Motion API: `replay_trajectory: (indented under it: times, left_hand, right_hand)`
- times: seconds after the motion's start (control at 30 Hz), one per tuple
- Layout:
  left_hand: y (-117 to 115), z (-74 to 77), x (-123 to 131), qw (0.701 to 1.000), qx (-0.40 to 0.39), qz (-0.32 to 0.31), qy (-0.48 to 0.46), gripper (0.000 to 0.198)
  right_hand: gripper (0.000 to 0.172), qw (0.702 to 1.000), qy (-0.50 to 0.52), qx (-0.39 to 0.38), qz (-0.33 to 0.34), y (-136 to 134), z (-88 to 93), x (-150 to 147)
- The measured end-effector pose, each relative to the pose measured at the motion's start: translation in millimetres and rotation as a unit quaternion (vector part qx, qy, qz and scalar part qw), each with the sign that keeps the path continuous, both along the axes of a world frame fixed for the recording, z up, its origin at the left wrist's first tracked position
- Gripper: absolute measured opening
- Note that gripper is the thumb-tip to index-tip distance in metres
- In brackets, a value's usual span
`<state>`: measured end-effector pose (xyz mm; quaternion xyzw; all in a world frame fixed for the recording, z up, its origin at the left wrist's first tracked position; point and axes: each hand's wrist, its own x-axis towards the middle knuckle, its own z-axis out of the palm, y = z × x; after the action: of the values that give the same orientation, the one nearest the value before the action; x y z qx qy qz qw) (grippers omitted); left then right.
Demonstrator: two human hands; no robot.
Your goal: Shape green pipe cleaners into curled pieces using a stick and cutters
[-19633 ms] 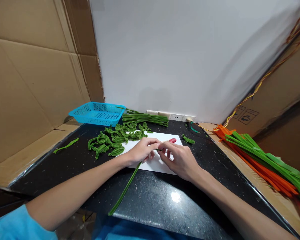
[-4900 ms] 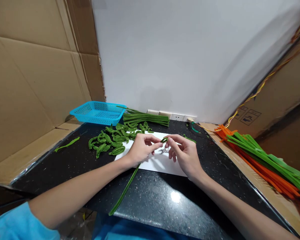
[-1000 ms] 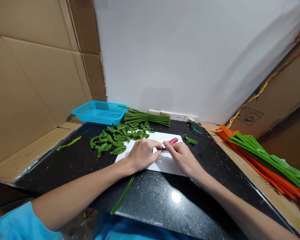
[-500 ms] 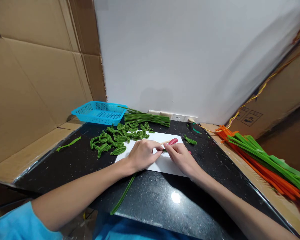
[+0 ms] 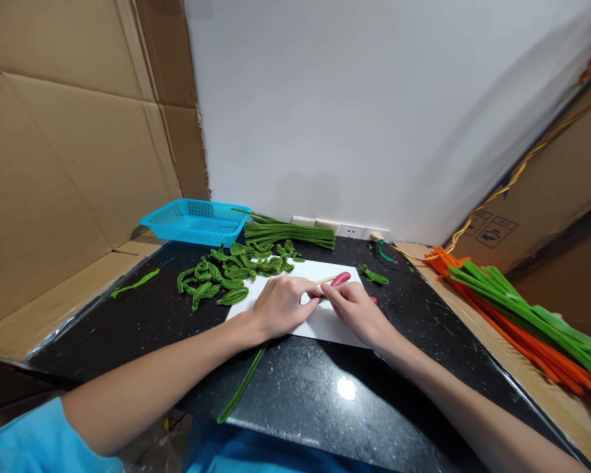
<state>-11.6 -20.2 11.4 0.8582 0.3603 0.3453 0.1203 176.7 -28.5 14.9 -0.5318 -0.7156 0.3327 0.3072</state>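
Observation:
My left hand is closed, thumb and fingertips pinched together above a white sheet. A green pipe cleaner runs from under that wrist to the table's front edge. A small bit of green shows between the two hands' fingertips. My right hand is closed too, its thumb and index finger pinching beside the left fingertips; the exact grip is partly hidden. Just beyond the hands lie a thin pale stick and a tool with red handles, its remainder covered by my right hand.
Several looped green pipe-cleaner pieces are heaped left of the sheet, with one piece at right. Behind are a bundle of green stems and a blue basket. Orange and green strips lie right. Cardboard walls the left.
My right fingertips have shifted slightly toward the left hand, and less green shows between them. Everything else stays in place.

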Motion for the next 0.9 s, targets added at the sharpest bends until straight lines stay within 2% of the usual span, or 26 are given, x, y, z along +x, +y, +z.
replay_trajectory:
  times: [0.37,0.9]
  left_hand:
    - [-0.2,-0.8,-0.6,1.0,0.009,-0.018,-0.001,0.016]
    - [-0.7,-0.3,-1.1,0.999,0.002,-0.03,0.012,0.017]
  right_hand:
    - [0.051,1.0,-0.009,0.021,0.005,0.5,0.1,-0.4]
    - [0.049,0.999,-0.03,0.028,0.012,-0.9,-1.2,-0.5]
